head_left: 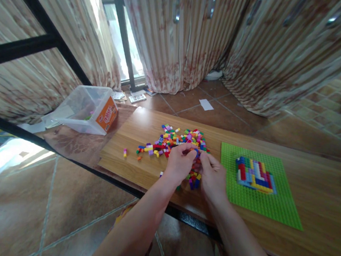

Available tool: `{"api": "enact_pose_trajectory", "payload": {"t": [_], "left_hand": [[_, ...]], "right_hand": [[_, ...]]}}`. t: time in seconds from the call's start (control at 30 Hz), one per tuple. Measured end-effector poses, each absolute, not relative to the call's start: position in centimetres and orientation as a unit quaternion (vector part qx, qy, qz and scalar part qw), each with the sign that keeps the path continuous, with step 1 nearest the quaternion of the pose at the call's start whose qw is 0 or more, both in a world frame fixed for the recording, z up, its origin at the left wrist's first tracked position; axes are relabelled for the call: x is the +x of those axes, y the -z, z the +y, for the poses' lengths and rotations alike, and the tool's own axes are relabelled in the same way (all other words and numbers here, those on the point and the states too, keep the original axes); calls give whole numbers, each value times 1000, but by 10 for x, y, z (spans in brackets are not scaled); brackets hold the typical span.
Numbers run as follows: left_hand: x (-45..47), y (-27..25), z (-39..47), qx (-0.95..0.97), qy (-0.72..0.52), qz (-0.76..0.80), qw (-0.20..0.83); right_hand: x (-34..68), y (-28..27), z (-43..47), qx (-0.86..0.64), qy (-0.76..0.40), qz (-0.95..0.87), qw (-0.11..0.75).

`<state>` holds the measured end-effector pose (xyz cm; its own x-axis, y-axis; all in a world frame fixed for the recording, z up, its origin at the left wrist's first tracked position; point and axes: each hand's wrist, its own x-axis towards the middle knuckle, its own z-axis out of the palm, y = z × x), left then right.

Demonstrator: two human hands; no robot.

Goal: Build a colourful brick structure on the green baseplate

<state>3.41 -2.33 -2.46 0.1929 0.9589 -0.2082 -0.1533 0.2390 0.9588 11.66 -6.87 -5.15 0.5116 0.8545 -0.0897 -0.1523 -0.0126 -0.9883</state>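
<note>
My left hand (180, 161) and my right hand (213, 174) meet over a pile of colourful building bricks (165, 137). Fingertips of both hands are pinched around a small dark blue building brick (197, 152), partly covered by the fingers. Loose bricks lie beyond, beneath and between the hands. To the right of my right hand lies a green studded baseplate (259, 212). On it sits a low block of bricks (254, 174) in red, yellow, blue, white and other colours.
A clear plastic box (82, 105) with an orange label stands at the left on a brownish cloth (73, 143). The wooden board (319, 194) runs along the table. Black metal bars (44, 44) cross the upper left. Curtains (180, 38) hang behind; a white paper (206, 104) lies on the tiled floor.
</note>
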Motion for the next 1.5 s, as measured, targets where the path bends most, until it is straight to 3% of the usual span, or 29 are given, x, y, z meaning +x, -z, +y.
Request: {"api": "enact_pose_trajectory", "payload": {"t": [0.33, 0.8, 1.5], "left_hand": [[17, 10, -12, 345, -446, 465, 682], [15, 3, -18, 307, -411, 382, 769], [18, 8, -23, 373, -424, 397, 724]], "right_hand": [[126, 50, -67, -628, -395, -397, 541], [133, 33, -72, -610, -259, -494, 563], [126, 34, -66, -533, -414, -312, 669]]}}
